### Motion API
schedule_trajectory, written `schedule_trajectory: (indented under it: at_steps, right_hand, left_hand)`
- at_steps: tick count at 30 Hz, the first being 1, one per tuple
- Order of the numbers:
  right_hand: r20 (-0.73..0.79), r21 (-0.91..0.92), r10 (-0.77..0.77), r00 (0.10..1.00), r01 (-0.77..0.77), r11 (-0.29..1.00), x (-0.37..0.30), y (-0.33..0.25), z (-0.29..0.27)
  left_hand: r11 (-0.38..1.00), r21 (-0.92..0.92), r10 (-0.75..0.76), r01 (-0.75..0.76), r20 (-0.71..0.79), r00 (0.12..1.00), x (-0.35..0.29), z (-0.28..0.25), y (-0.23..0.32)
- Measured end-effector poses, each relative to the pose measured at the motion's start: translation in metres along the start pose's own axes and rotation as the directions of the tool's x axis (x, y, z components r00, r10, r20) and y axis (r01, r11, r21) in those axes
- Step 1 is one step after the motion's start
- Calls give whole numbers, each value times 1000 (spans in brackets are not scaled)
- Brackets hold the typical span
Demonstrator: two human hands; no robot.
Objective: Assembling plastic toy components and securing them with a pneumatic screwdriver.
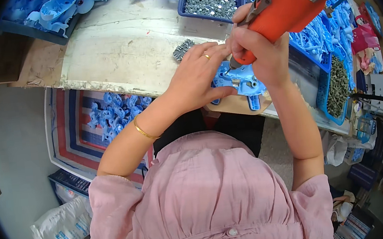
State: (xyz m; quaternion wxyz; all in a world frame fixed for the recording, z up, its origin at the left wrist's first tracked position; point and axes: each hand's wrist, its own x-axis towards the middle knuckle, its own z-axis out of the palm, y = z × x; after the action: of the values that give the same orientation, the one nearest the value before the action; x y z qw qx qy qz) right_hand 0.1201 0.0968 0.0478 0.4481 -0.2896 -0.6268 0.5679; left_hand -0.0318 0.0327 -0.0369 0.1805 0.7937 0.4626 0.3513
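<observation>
My right hand point(268, 53) is wrapped round an orange power screwdriver point(285, 9), which slants down to the left. Its bit points at a light blue molded plastic part point(245, 86) on the bench in front of me; whether the tip sits in a screw is too small to tell. My left hand point(193, 79) grips the part's left side, thumb along its near edge and fingers stretched over the far edge close to the bit. Some of the part is hidden under both hands. Just beyond my left hand lies a small dark pile of screws point(183, 49).
A dark blue tray point(182, 9) of small screws stands at the back. Blue baskets with blue parts point(313, 36) and dark small pieces point(337, 88) line the right. More blue shells point(56, 7) fill a bin far left. Below the bench edge, blue parts point(116, 111) lie in a striped container point(64, 133).
</observation>
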Motion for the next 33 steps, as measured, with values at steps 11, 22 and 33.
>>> schedule_trajectory:
  at_steps: [11, 22, 33]
  right_hand:
    - [-20, 1, -13, 1000, 13, 1000, -2, -2, 3]
    - [-93, -43, -98, 991, 94, 995, -6, 9, 6]
    - [-47, -12, -139, 989, 139, 990, -4, 1, 6]
  left_hand:
    - [999, 9, -30, 30, -6, 1000, -3, 4, -1]
    - [999, 44, -23, 24, -23, 999, -3, 4, 2]
    - [998, 48, -39, 40, -26, 999, -5, 5, 3]
